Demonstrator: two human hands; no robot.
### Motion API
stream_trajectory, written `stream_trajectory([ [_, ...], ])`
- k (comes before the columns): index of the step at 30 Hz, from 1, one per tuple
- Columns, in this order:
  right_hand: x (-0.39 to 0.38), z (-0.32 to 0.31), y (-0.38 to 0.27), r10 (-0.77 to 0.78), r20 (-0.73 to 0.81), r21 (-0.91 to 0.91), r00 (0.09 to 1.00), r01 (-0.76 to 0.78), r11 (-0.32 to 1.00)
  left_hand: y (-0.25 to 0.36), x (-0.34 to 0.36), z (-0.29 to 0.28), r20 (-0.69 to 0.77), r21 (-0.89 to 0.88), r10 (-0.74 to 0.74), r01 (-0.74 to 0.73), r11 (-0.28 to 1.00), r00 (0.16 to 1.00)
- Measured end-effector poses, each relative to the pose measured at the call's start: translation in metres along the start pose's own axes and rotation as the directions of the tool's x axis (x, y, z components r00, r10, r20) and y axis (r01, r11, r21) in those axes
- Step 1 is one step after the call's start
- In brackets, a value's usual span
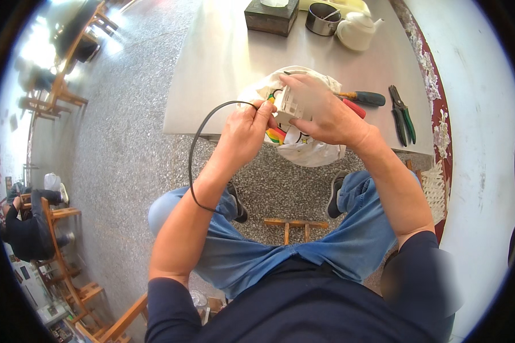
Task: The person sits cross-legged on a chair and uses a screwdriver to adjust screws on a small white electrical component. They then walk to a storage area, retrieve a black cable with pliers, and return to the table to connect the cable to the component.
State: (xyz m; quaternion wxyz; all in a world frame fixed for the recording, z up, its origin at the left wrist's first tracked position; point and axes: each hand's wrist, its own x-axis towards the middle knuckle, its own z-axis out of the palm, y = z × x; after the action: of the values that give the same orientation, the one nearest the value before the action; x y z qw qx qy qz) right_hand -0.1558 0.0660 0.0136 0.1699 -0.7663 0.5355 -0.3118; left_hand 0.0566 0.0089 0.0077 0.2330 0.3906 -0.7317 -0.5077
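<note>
My left hand (247, 130) pinches a black cable (192, 154) near its end, and the cable loops down over my left forearm. Close by, my right hand (329, 114) is closed round a white slotted plastic block (292, 107). The cable end meets the block's left side, but my fingers hide whether it is inserted. Beneath both hands, a white bag (309, 154) with coloured print hangs over the table's near edge. A screwdriver (369, 98) with a blue-and-black handle and a red handle (355, 108) lie beside my right hand. Further right are green-handled cutters (403, 117).
On the metal table (212, 74), a dark tissue box (270, 18), a metal pot (323, 22) and a white teapot (357, 31) stand at the back. A pale wall (475, 160) borders the right. Wooden chairs (63, 246) and a seated person (28, 228) are at left.
</note>
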Motion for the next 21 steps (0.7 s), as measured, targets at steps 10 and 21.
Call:
stream_trajectory([
  [10,0.008,0.0,-0.006,-0.022,0.102,0.133,0.995,0.008,0.991,0.019,-0.007,-0.001,-0.124,0.137,0.056,-0.039,0.99,0.991],
  [21,-0.01,-0.064,0.03,0.386,0.13,-0.045,0.913,-0.383,0.923,0.001,-0.014,-0.006,-0.018,0.274,0.083,-0.075,0.959,0.996],
])
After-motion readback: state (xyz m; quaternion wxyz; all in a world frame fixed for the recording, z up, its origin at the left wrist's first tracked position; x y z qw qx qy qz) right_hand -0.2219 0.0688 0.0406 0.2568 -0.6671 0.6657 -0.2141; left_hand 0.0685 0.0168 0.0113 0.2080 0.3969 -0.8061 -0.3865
